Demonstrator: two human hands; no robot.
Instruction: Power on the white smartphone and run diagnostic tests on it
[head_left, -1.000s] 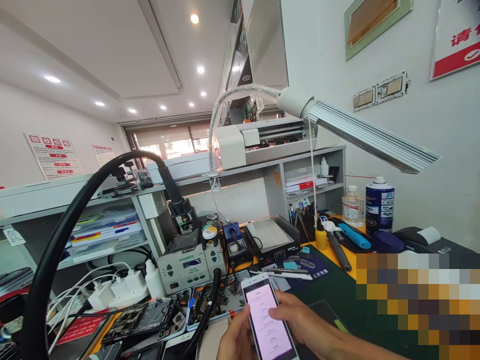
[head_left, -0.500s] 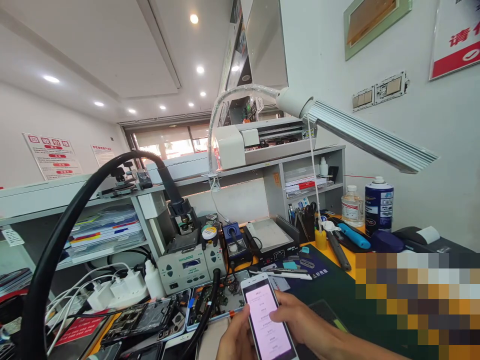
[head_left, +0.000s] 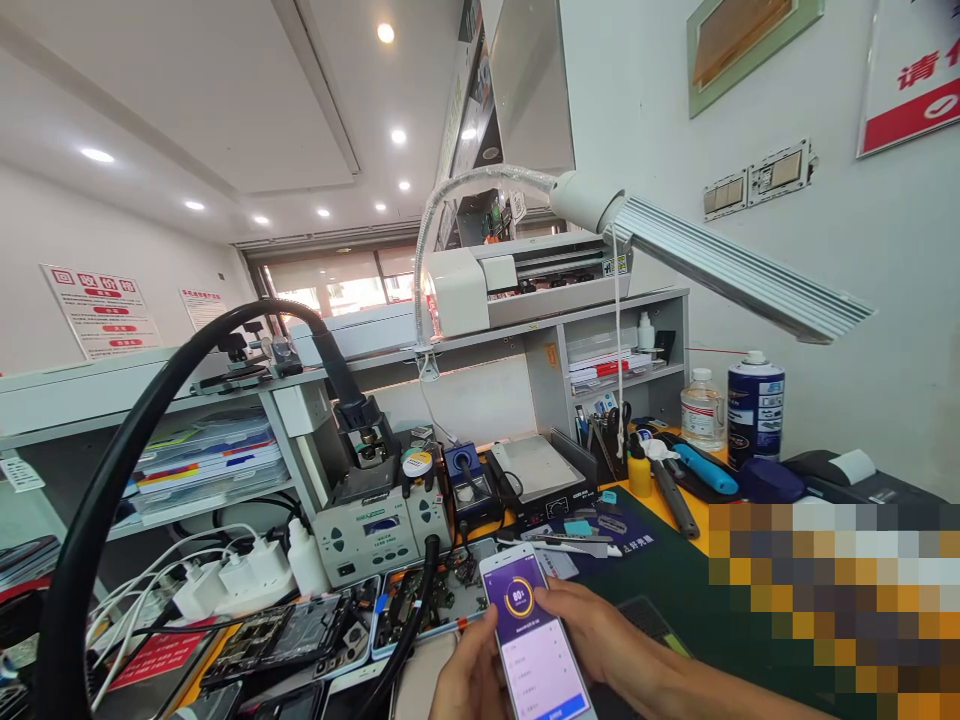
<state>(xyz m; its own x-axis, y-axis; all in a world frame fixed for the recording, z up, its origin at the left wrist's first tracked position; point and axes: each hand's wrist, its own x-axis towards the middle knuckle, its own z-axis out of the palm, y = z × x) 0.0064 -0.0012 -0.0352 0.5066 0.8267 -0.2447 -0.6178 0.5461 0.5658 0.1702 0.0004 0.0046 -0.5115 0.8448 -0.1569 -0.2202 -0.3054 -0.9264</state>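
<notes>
At the bottom centre I hold a white smartphone upright over the bench. Its lit screen shows a purple header with an orange ring and a list below. My left hand grips its left edge from beneath. My right hand curls around the right edge, thumb lying on the screen. Both forearms run off the bottom of the frame.
Opened phones and circuit boards lie left of my hands. Behind stand a grey rework station, a thick black hose, a hotplate, chargers, bottles and a spray can. A lamp arm hangs overhead.
The phone screen switched from a pale pink list to a page with a purple header and orange ring. My right thumb shifted slightly on the glass; the view drifted a little.
</notes>
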